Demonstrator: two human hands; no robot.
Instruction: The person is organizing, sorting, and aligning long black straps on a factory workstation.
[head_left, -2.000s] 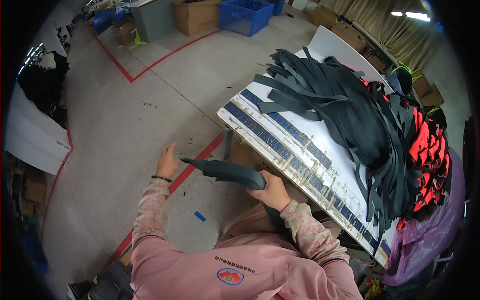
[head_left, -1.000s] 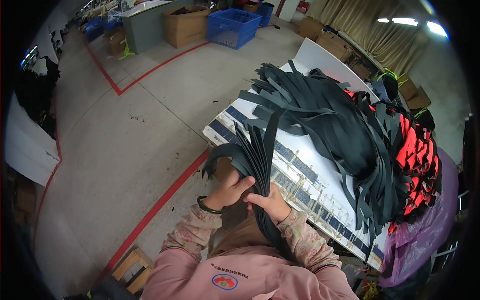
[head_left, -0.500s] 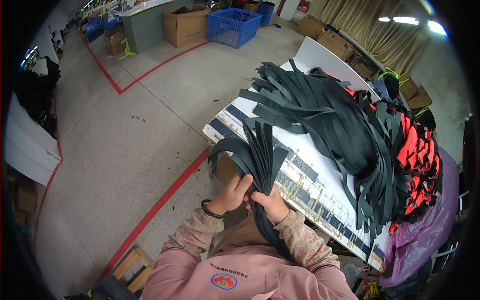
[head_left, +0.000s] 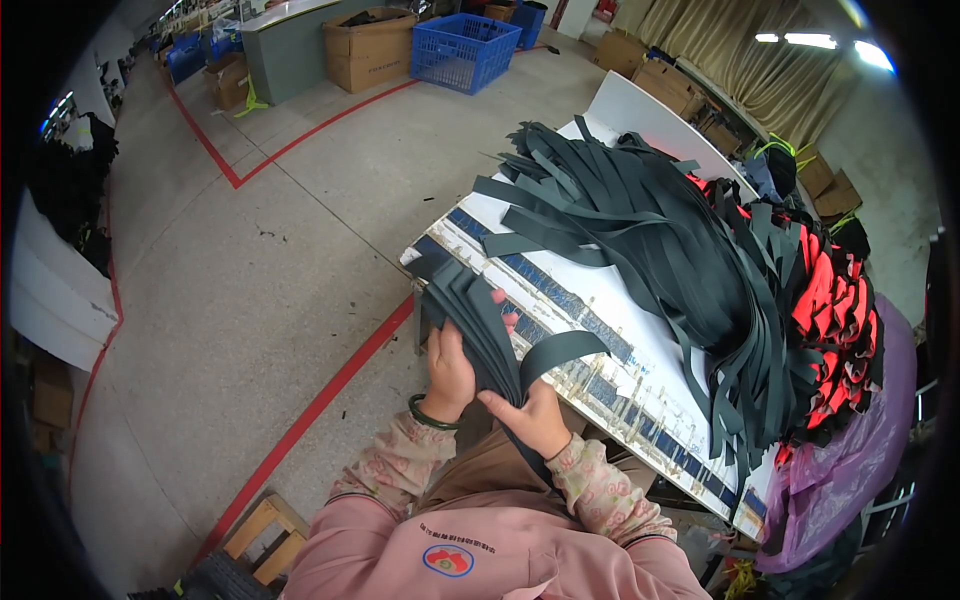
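Note:
A bundle of dark grey-green fabric strips [head_left: 468, 318] is in both my hands, close in front of my body at the near edge of the table. My left hand [head_left: 452, 372] wraps round the upper part, its fingertips showing on the far side. Lower down, my right hand [head_left: 537, 418] is closed round the strips with the thumb across them. One loose strip [head_left: 565, 345] arcs off to the right above my right hand. The bundle's lower end hangs toward my lap. A large heap of similar strips [head_left: 670, 240] lies across the table beyond.
The white table [head_left: 640, 365] has a worn, taped near edge. Red and black pieces [head_left: 835, 300] are piled at its right, beside purple plastic sheeting [head_left: 850, 480]. A blue crate [head_left: 465, 55] and a cardboard box [head_left: 368, 52] stand far off on the floor. A wooden stool [head_left: 268, 535] is at lower left.
The bundle's upper end has tipped to the left and its strips lie closer together. My left hand has moved up and round it. One strip now bends off to the right.

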